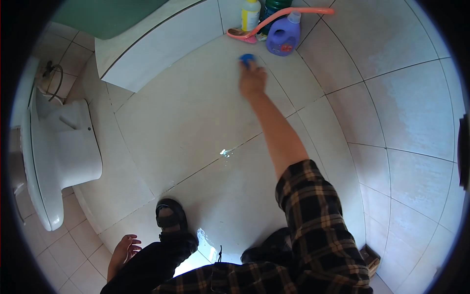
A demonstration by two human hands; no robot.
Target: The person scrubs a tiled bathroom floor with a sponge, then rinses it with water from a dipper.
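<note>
My right hand [253,81] reaches far forward over the tiled floor [181,108], its fingers closed on a small blue object [247,58] at floor level. The hand is slightly blurred, so I cannot make out the blue object's exact kind. Just beyond it stand a purple jug-shaped bottle [284,35] with a pale cap and a pinkish-orange long-handled brush [279,19] leaning across. Low at the left, my left hand [128,250] hangs beside my knee, fingers loosely bent and apart, with nothing visible in it.
A white toilet [76,142] stands at the left. A raised tiled ledge [161,46] crosses the back left. Behind the brush are a yellow-and-white bottle [250,17] and a dark green container [275,6]. Tiled wall [413,110] bounds the right. A small box [370,258] sits lower right.
</note>
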